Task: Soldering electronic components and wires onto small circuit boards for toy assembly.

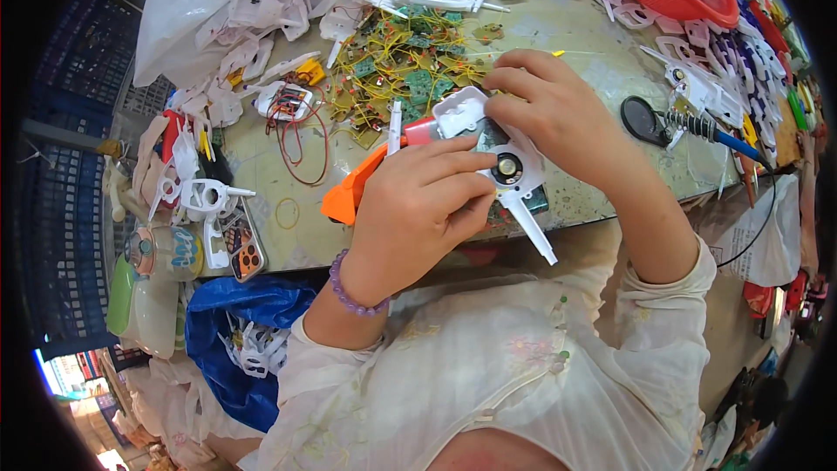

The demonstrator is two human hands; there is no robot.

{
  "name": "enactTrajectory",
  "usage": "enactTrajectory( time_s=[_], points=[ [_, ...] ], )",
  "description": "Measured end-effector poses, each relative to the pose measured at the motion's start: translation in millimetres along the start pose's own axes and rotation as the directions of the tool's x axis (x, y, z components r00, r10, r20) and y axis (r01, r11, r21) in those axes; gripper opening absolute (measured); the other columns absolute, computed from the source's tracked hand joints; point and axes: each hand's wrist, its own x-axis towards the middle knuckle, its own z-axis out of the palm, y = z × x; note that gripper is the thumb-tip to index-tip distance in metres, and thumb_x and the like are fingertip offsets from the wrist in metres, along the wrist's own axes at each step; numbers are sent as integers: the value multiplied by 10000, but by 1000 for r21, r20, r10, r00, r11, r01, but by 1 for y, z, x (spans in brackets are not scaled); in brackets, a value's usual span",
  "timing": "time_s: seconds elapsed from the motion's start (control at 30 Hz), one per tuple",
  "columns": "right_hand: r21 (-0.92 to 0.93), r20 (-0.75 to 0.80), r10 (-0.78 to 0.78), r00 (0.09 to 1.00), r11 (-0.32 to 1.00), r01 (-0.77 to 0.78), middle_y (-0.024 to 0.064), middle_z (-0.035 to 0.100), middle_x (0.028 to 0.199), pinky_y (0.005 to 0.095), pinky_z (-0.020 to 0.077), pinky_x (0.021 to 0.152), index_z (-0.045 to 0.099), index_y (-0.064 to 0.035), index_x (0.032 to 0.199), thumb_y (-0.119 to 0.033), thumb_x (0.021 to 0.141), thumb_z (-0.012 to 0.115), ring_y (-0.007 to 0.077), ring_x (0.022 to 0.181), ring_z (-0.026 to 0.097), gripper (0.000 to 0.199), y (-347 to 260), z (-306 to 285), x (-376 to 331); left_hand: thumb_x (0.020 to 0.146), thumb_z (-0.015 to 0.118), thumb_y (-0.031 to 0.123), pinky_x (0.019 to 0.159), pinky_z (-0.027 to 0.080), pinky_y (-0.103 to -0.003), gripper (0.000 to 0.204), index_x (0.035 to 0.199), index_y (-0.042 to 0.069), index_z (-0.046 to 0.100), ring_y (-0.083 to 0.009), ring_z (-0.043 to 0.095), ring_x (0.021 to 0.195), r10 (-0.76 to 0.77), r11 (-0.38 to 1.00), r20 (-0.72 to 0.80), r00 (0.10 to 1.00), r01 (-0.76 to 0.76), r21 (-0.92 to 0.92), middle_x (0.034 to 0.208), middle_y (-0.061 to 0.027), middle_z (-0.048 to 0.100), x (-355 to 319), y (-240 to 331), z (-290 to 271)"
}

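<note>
The left hand (pixel 427 201) lays loosely bent fingers on the white casing (pixel 530 181); whether the curled right hand (pixel 558 118) grips its far end, I cannot tell. Its handle (pixel 530 225) passes the edge of the table (pixel 584 196), so a bump could, I think, tip it down.

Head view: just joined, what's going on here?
A person is working bare-handed on a white plastic shell at a cluttered bench. The left hand lies by the shell's round black part, and the right hand curls over the white plastic just beyond; whether it grips is hard to tell. Circuit boards with yellow wires lie heaped past the hands, an orange piece sits beside the left one, and a blue-handled soldering iron is off to the right, unheld.
</note>
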Motion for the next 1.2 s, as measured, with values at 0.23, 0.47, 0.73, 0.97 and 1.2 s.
enactTrajectory(
  time_s=[0.23, 0.47, 0.73, 0.97, 1.2],
  points=[
    [143, -190, 149, 970, 982, -123, 71, 616, 1040, 381, 452, 887, 616, -45, 952, -46, 725, 626, 272, 1027, 552, 227, -5, 2, -15, 698, 718, 55, 775, 473, -332, 81, 761, 68, 668, -184, 676, 837, -63, 998, 104, 993, 60, 29, 881, -36, 714, 8, -1, 3],
    [663, -665, 747, -15, 580, -474, 87, 614, 863, 213, 456, 641, 585, 22, 984, -54, 907, 577, 119, 731, 575, 109, -16, -20, -138, 694, 731, 70, 804, 446, -342, 86, 757, 86, 675, -154, 666, 791, -102, 995, 125, 987, 99, 33, 875, -15, 718, 8, -1, 0],
    [772, -549, 825, -134, 439, -460, -47, 457, 679, 184, 277, 503, 561, -17, 1064, -178, 903, 627, 28, 568, 376, 237, 56, -63, -205, 685, 745, 88, 937, 375, -426, 80, 726, 113, 680, -141, 654, 756, -120, 987, 114, 986, 106, 124, 833, 11, 711, 12, 4, 3],
    [579, -429, 903, 29, 300, -758, -48, 494, 707, 199, 257, 515, 699, -24, 971, -250, 889, 640, 28, 590, 385, 247, 79, -81, -202, 675, 749, 98, 982, 352, -470, 83, 713, 122, 679, -143, 657, 769, -128, 975, 136, 982, 99, 201, 844, 25, 710, 10, 9, 3],
    [698, -644, 753, 134, 650, -300, 32, 494, 708, 287, 302, 564, 598, -46, 870, -255, 864, 564, 125, 602, 402, 212, 24, -165, -300, 672, 748, 92, 985, 349, -467, 84, 711, 119, 679, -134, 656, 764, -129, 974, 131, 983, 101, 202, 850, 27, 711, 10, 9, 2]
  ],
)
